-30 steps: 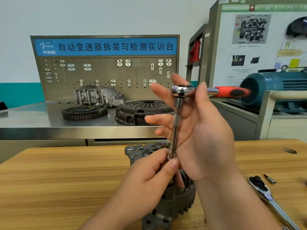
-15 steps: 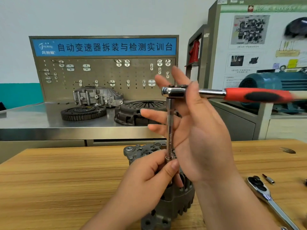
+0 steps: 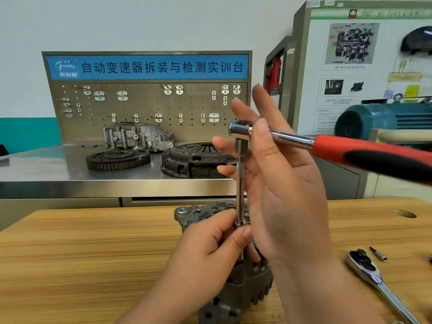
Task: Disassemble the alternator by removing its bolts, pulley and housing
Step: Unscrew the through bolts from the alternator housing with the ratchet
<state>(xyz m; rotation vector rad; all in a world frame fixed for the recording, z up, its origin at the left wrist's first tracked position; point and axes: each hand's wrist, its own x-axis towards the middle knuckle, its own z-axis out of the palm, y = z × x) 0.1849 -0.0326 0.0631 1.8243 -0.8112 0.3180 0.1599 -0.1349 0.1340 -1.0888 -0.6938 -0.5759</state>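
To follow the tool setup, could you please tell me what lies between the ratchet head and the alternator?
In the head view, an extension bar runs from the ratchet head down to the alternator; the left hand grips its lower end.

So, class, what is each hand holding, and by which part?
Left hand pinches the extension bar at its lower end, above the alternator. Right hand pinches the ratchet at its head; the handle is free.

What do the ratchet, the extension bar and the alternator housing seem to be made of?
Ratchet: shiny, likely chromed steel head; handle probably matte red plastic with black rubbery inlay.
Extension bar: same mirror-bright steel look, knurled band.
Alternator housing: dull grey, ribbed, likely cast aluminium.
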